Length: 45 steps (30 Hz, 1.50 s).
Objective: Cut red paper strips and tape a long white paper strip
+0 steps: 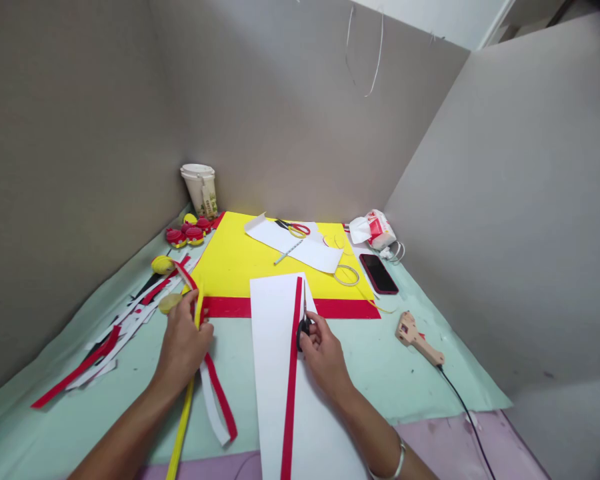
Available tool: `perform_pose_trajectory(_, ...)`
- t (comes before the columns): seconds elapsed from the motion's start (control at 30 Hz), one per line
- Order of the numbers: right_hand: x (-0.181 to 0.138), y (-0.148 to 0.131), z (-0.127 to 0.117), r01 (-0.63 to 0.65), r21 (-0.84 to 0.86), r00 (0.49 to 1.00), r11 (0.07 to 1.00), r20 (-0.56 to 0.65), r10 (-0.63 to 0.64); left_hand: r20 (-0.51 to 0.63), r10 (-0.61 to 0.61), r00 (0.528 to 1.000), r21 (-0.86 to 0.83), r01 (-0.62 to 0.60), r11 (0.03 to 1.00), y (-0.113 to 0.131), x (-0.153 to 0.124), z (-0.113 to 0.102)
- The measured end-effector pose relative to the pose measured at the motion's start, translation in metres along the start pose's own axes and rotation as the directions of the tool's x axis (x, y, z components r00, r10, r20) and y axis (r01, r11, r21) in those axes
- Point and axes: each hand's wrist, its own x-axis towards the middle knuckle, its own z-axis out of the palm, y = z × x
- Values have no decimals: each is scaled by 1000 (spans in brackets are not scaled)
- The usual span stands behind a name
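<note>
In the head view, the person's left hand (pixel 186 340) has its grip closed around a yellow strip (pixel 181 433) and a red-and-white strip (pixel 221 393), whose loose end hangs toward the near side. The right hand (pixel 325 353) grasps black-handled scissors (pixel 303 333), blades pointing away, at the right edge of a red stripe (pixel 291 387) on a white sheet (pixel 273 347); whether the blades are parted cannot be told. The sheet's far edge overlaps the red border (pixel 347 309) of a yellow sheet (pixel 230 253), and its near end runs out of view. Green-covered worktop (pixel 370 373) lies open between the right hand and a glue gun (pixel 420 340), near the right edge. A phone (pixel 379 273) rests beyond that. Leftward, room narrows: offcuts (pixel 95 359) lie between the left hand and the left wall (pixel 80 167).
</note>
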Motion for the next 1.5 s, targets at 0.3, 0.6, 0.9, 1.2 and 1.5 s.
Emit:
perform_pose_trajectory(0.3, 1, 3, -1, -4, -27, 1000, 1000, 6, 4, 274, -158, 949, -737, 313, 599, 66, -14, -1)
perform_pose_trajectory(0.6, 3, 2, -1, -35, 68, 999, 997, 10, 35, 476, 37, 879, -826, 432, 362, 85, -44, 45)
perform_pose_trajectory(0.9, 2, 1, -1, -49, 82, 999, 995, 2, 49, 619, -55, 783, -741, 606, 290, 73, -45, 54)
perform_pose_trajectory(1.2, 0, 1, -1, 18, -8, 1000, 1000, 4, -18, 616, -39, 787, -711, 577, 402, 68, -48, 57)
perform_pose_trajectory(1.5, 1, 0, -2, 44, -18, 999, 999, 26, -43, 471, 63, 880, -616, 278, 737, 67, -51, 58)
